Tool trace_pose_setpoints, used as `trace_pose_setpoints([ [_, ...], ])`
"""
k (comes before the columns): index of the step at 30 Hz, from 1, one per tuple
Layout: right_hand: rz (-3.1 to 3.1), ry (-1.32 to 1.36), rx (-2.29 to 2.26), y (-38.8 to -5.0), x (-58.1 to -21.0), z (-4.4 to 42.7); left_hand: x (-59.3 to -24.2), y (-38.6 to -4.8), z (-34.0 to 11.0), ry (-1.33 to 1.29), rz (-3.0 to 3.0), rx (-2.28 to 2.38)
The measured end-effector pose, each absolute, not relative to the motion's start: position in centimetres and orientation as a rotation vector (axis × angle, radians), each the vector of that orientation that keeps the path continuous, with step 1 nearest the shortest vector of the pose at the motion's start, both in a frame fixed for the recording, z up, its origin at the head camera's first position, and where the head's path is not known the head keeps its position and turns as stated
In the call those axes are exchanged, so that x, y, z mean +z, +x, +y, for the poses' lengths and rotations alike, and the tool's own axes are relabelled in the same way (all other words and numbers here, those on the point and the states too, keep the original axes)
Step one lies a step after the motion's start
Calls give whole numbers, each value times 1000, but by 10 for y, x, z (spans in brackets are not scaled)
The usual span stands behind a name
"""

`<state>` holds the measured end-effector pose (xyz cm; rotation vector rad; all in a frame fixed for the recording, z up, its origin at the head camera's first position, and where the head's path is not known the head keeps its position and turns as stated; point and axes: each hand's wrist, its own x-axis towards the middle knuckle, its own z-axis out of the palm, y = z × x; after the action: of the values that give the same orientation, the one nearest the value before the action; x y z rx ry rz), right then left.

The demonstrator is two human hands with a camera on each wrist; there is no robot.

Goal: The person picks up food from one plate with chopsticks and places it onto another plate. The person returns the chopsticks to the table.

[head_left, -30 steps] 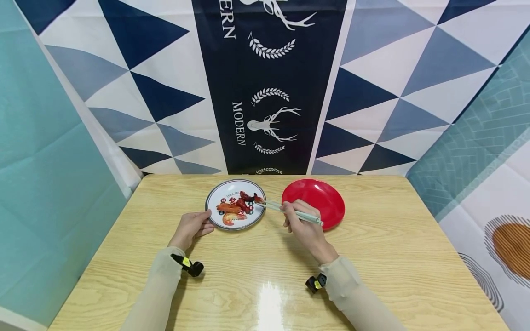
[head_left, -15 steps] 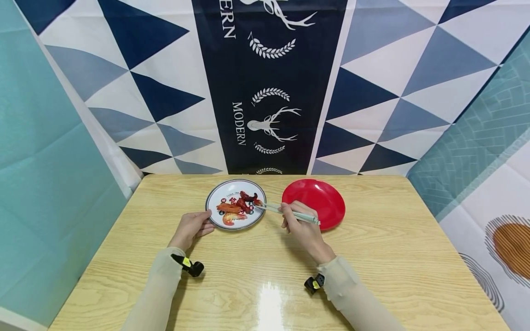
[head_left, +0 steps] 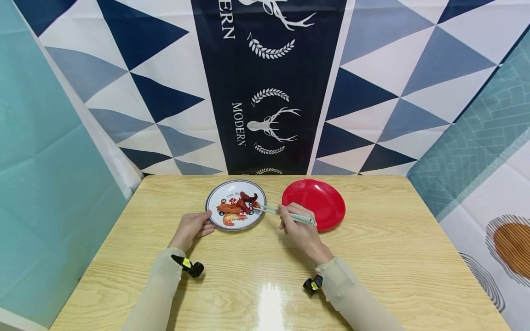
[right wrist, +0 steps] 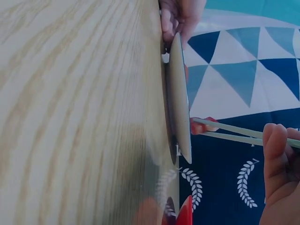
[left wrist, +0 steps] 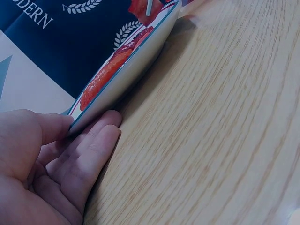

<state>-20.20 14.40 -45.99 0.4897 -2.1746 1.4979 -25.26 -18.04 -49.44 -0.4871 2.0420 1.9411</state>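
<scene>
My left hand (head_left: pixel 192 227) pinches the left rim of a white plate (head_left: pixel 225 191), thumb on top and fingers underneath. In my right hand (head_left: pixel 303 232) is a pair of pale green chopsticks (head_left: pixel 301 218). Their tips meet a small reddish food piece (right wrist: pixel 204 125) at the plate's right side; whether they grip it firmly I cannot tell. Also on this plate lie a shrimp (head_left: pixel 232 219), an orange-brown piece (head_left: pixel 227 208) and dark red glazed pieces (head_left: pixel 248 197). The right hand partly covers the near left rim of a red plate (head_left: pixel 327 202).
Both plates sit near the back edge of the wooden table (head_left: pixel 248 266), side by side with a small gap. A patterned cloth (head_left: pixel 273 92) hangs behind the table. Each wrist wears a small black camera.
My right hand has shifted slightly left and toward me. The chopstick tips and the food piece at them have moved a little left and nearer. The left hand and plates stay put.
</scene>
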Motion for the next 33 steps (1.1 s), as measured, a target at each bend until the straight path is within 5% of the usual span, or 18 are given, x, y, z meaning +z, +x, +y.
trace_pose_setpoints([
  [33,-2113,625,1477,-206,-466,145,-492,-251,-179,-494,2053,1937],
])
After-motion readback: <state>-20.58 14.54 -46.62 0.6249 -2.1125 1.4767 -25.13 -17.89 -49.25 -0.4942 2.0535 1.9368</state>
